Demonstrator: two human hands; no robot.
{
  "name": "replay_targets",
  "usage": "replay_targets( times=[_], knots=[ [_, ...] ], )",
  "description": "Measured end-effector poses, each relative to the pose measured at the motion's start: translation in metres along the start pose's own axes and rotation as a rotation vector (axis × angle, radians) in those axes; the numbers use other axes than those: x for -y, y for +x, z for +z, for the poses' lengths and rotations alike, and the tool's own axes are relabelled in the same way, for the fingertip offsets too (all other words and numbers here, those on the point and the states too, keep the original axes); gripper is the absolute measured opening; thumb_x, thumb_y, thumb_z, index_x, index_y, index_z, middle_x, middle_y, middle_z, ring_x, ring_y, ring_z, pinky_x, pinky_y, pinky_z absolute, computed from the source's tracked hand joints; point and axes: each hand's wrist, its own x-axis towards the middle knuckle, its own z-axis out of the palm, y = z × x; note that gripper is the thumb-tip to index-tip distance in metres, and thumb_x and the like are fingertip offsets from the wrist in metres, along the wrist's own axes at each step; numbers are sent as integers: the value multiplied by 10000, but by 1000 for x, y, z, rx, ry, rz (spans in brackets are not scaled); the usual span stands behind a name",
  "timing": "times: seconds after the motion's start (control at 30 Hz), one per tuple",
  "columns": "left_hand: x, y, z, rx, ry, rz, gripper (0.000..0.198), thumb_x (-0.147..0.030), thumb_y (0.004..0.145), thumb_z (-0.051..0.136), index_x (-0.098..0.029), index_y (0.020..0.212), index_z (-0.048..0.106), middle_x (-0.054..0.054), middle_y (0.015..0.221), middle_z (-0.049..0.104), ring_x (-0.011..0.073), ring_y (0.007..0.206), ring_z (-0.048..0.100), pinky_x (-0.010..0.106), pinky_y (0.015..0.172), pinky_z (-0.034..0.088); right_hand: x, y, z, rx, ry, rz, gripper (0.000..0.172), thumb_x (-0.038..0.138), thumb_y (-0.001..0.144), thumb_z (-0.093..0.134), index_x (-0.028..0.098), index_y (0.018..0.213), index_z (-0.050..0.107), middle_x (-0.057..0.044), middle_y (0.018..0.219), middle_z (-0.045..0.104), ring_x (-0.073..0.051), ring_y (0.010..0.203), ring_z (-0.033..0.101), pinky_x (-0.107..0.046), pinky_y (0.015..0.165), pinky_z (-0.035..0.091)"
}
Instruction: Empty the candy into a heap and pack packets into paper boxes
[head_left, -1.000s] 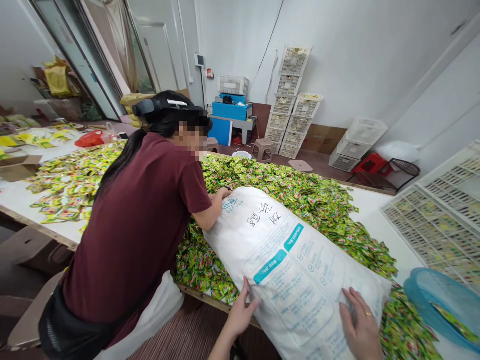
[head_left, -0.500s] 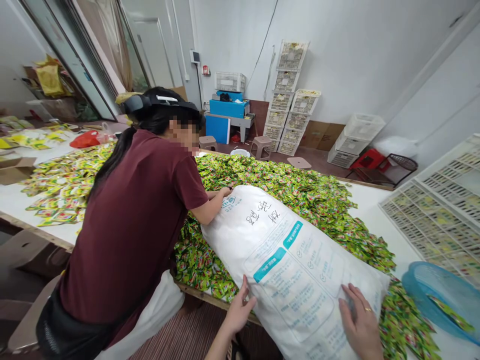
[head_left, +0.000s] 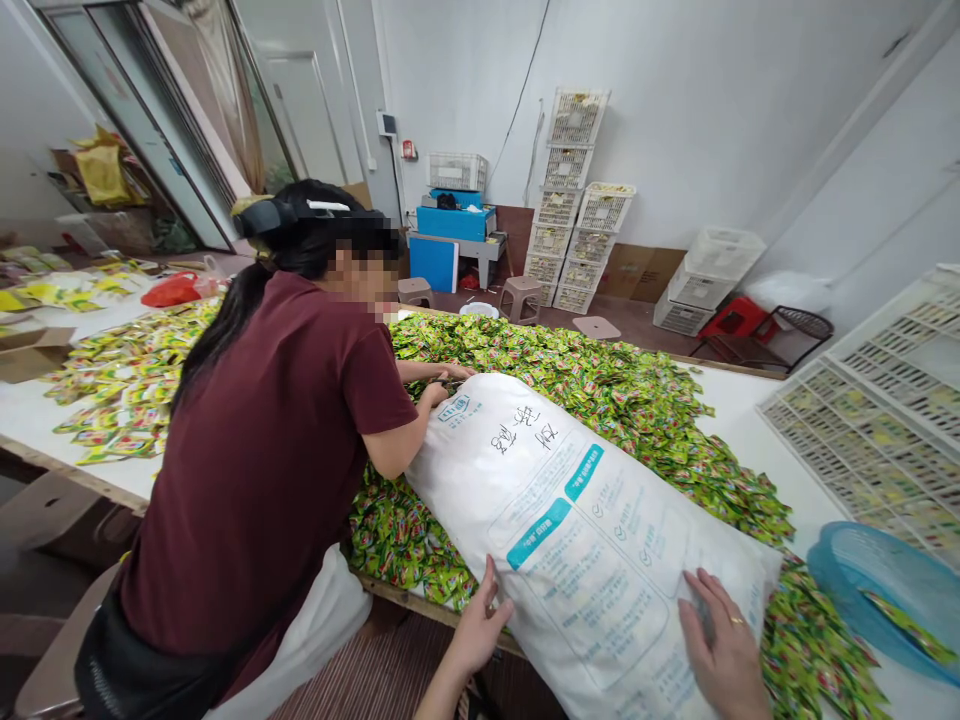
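Note:
A large white sack (head_left: 592, 560) with teal printing and black handwriting lies slanted across the table, on top of many small green packets (head_left: 585, 365). My left hand (head_left: 484, 625) touches the sack's near left side, thumb and finger apart. On the sack's right part rests my right hand (head_left: 716, 630), palm down, with its fingers slightly bent and a ring on one. At the far end, a co-worker's hands (head_left: 441, 385) are at the sack's top corner with a small dark object I cannot make out.
A co-worker in a maroon shirt (head_left: 277, 420) leans over the table on my left. To the right are a blue basket (head_left: 862, 590) with a packet in it and a white slatted crate (head_left: 885, 400). Stacked crates (head_left: 559, 210) and stools (head_left: 521, 295) stand behind the table.
The co-worker's hands have shifted at the sack's far corner, and both now show, with the arm drawn slightly back to the left. My hands and the sack keep their places.

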Motion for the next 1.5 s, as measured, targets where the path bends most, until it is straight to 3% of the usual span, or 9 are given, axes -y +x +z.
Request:
replay_targets(
  times=[0.1, 0.37, 0.67, 1.27, 1.5],
  knots=[
    [-3, -2, 0, 2, 14, -5, 1142, -646, 670, 622, -142, 1476, -10, 101, 1530, 144, 248, 1407, 203, 354, 1150, 205, 0, -1, 1, -7, 9, 1, 428, 450, 889, 365, 153, 1128, 560, -158, 1160, 588, -317, 1085, 557, -490, 885, 465],
    [-2, 0, -1, 32, 38, 7, 1212, -714, 640, 574, -86, 1463, -56, 108, 1543, 80, 242, 1418, 165, 323, 1154, 183, 1, 0, 1, -22, 5, -20, 424, 446, 898, 357, 144, 1117, 558, -167, 1145, 591, -325, 1067, 564, -497, 869, 472],
    [-4, -1, 0, 16, 22, 2, 1193, -622, 671, 610, -25, 1455, -62, 143, 1536, 87, 249, 1414, 183, 315, 1140, 212, 1, 0, 1, -27, 1, -31, 414, 435, 895, 362, 145, 1119, 555, -163, 1138, 594, -322, 1063, 569, -492, 863, 477],
    [8, 5, -3, 52, 20, 24, 1087, -523, 729, 607, -80, 1466, -58, 121, 1538, 117, 244, 1424, 159, 367, 1150, 181, 0, 2, -1, -42, -49, -90, 400, 404, 914, 348, 126, 1128, 540, -175, 1138, 587, -316, 1044, 572, -475, 843, 481],
    [3, 4, -4, 86, 4, 21, 1202, -611, 678, 597, -18, 1443, -115, 153, 1539, 79, 251, 1428, 136, 367, 1152, 172, 1, 2, 0, -37, -44, -82, 405, 416, 911, 348, 127, 1116, 544, -179, 1128, 592, -325, 1039, 572, -486, 832, 481]
  ],
)
